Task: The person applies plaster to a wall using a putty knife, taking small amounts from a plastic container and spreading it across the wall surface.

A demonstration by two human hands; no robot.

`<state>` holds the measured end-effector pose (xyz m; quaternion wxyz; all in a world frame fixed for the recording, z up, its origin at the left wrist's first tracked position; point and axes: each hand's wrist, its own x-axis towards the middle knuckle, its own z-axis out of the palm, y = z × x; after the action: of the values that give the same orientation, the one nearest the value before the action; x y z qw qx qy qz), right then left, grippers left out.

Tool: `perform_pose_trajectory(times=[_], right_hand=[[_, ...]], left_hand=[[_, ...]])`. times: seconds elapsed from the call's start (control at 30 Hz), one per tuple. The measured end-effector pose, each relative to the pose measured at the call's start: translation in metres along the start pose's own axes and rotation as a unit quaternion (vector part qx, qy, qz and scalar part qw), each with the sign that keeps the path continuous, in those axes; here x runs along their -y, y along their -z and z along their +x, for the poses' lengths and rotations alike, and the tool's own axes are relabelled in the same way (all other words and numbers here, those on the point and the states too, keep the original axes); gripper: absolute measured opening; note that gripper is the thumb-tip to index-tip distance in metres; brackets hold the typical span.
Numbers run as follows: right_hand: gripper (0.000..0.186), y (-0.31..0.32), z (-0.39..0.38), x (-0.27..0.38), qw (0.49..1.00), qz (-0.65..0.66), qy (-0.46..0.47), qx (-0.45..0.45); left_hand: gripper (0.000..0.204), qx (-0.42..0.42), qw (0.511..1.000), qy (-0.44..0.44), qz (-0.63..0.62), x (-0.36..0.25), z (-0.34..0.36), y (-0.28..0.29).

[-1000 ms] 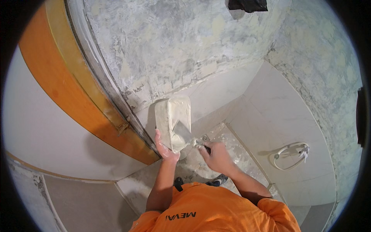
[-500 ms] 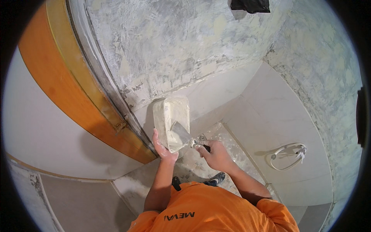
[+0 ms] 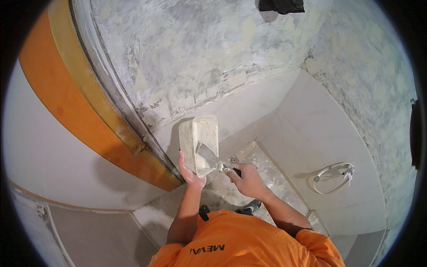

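My left hand [image 3: 191, 172] grips a whitish rectangular plastic tub [image 3: 187, 141] from its left side and underside, fingers along the wall. The tub is tilted so its inside faces me, and pale filler coats its walls. In my right hand [image 3: 246, 180] is a putty knife [image 3: 208, 154], held by its dark handle. Its broad metal blade reaches into the lower part of the tub, against a lump of pale filler. Filler also clings to the knife where blade meets handle. White smears mark my left fingers.
Ahead stands a wall [image 3: 187, 58] with patchy filler over pale tiles. An orange door frame [image 3: 84, 107] curves along the left. On the right tiled wall a white hose [image 3: 327, 192] loops from a fitting. A drain [image 3: 233, 159] lies in the spattered floor.
The tub has shifted slightly down in view and turned a little. The putty knife stays inside it, its blade still low in the tub. The view has moved slightly.
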<state>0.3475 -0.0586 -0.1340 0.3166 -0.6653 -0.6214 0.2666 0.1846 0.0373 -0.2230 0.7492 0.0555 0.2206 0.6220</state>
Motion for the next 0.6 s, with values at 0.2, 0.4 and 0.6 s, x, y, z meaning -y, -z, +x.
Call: perform_pose_trajectory(times=[0.2,0.4,0.6], right_hand=[[0.019,0.005,-0.004,-0.012,0.998,-0.024,0.050,-0.026],[0.019,-0.005,-0.011,-0.024,0.997,-0.047,0.047,-0.029],[0.032,-0.011,-0.009,-0.037,0.945,0.233,-0.142,0.180]], left_hand=[[0.067,0.022,1.000,0.005,0.016,0.008,0.005,0.009],[0.068,-0.010,1.000,0.020,0.019,0.010,-0.002,-0.006],[0.067,0.032,0.999,0.037,0.008,0.022,0.004,0.013]])
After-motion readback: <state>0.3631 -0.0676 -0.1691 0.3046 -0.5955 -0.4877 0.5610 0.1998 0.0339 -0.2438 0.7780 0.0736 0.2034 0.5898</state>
